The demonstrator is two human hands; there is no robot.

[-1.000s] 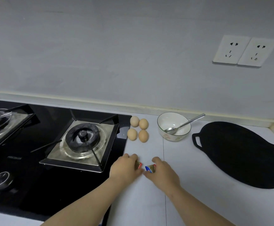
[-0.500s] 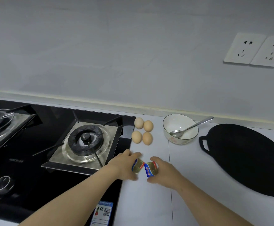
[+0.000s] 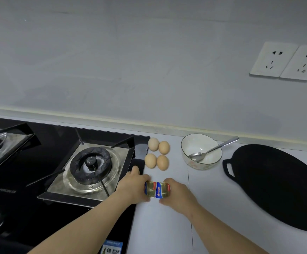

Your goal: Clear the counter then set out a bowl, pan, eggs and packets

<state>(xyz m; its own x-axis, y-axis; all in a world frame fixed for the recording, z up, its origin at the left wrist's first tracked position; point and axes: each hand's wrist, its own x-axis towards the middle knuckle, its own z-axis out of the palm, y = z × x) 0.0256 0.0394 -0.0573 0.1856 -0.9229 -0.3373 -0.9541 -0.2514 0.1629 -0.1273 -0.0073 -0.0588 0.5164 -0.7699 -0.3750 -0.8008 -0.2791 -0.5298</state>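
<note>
Nearly done: four eggs (image 3: 157, 154), bowl (image 3: 194, 143) and pan (image 3: 277, 186) sit on the bench (image 3: 167, 226). The left hand (image 3: 133, 187) and right hand (image 3: 176, 194) each pinch one of the two packets (image 3: 157, 189), side by side just before the eggs, seemingly touching down, though that is hard to tell.

White counter (image 3: 167, 226) with stove (image 3: 57, 143), eggs (image 3: 164, 147), bowl (image 3: 204, 165), pan (image 3: 277, 186)

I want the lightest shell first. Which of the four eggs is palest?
The back-left egg, beside the stove edge: its shell looks almost cream, while the other three are clearly browner.
</note>
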